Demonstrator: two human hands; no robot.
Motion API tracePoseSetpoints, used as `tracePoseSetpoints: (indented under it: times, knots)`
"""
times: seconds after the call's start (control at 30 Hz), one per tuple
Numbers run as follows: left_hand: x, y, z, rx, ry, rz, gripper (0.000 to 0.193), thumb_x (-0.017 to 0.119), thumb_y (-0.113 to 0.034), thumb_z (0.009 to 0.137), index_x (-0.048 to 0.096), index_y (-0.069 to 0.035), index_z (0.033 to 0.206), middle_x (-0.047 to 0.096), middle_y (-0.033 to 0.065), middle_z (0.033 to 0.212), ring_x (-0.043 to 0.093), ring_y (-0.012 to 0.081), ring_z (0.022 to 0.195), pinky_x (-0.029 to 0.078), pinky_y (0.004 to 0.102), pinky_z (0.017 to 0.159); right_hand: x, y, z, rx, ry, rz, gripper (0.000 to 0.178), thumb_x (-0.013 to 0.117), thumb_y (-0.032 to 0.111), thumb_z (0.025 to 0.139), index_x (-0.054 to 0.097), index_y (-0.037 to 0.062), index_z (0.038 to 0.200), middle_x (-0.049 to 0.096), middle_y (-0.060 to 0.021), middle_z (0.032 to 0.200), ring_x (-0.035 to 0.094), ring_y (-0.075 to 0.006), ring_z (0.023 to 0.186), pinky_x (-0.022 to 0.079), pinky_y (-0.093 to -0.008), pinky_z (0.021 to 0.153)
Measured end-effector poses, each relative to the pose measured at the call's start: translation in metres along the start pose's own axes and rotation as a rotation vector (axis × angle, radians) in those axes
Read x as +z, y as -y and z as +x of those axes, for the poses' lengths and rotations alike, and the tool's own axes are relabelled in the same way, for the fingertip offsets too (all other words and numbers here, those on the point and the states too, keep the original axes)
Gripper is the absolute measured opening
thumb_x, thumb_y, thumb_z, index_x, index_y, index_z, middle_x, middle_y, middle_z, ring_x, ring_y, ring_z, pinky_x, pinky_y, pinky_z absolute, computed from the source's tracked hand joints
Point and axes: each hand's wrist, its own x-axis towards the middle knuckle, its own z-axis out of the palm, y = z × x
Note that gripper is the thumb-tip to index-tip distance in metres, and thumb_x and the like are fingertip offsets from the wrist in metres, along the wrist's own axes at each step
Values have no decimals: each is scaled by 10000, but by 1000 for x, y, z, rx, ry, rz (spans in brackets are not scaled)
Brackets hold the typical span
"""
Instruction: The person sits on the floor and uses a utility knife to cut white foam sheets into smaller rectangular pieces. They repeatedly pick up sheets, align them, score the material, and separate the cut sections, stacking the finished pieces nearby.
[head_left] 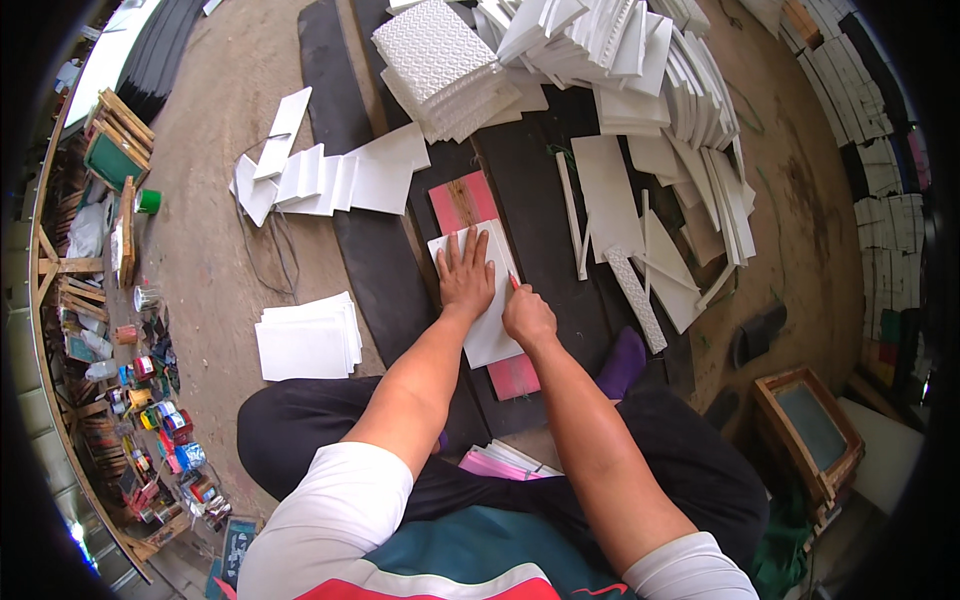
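A white rectangular sheet (493, 343) lies over a pink board (465, 203), which shows beyond its far and near ends. My left hand (466, 277) presses flat on the sheet with its fingers stretched out. At the sheet's right edge, my right hand (530, 316) is closed around a slim red tool (514, 282). Only the tool's red end shows above the fist, so I cannot tell whether it is a cutter or a pen.
Black mats (530, 190) lie beneath the work. White offcuts (375, 165) and a neat stack of sheets (308, 338) are to the left. Textured white panels (437, 60) and many thin slabs (690, 90) are piled ahead. A wooden-framed screen (808, 425) stands right; paint cans (180, 425) line the left.
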Motion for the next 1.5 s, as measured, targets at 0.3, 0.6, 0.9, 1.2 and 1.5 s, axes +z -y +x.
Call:
tracePoseSetpoints:
  times: [0.3,0.6,0.9,1.2,1.5]
  knots:
    - [-1,-2,2,-8,26,11,650,354,-397,1091,189,-212,1692,76,11,1776,78,360,1618,76,611,1280,9,-26,-23,28,40,-23,359,449,143,1015,581,-84,1260,708,-329,1201,688,-469,1170,540,-542,1017]
    - [0,-3,2,-15,26,44,662,351,-405,1096,155,-220,1700,60,18,1778,75,357,1619,83,622,1275,20,-51,-48,39,44,-30,337,438,136,1003,586,-83,1212,706,-356,1157,692,-498,1130,542,-560,993]
    - [-3,-5,3,-15,49,40,667,352,-407,1098,143,-211,1702,55,20,1779,67,358,1621,78,626,1272,36,-81,-73,65,56,-25,339,444,176,1003,574,-76,1191,711,-369,1098,700,-520,1080,548,-580,960]
    - [6,0,3,-1,11,41,665,342,-408,1099,141,-206,1701,58,30,1778,57,364,1622,70,636,1269,47,-98,-91,83,60,-47,298,452,155,1003,552,-41,1204,714,-362,1106,708,-506,1077,552,-578,958]
    - [-1,-3,2,-1,46,16,662,326,-406,1101,134,-205,1701,49,26,1779,48,365,1623,59,628,1272,54,-109,-102,81,37,-36,280,445,150,989,539,-41,1171,705,-379,1091,694,-537,1066,539,-598,949]
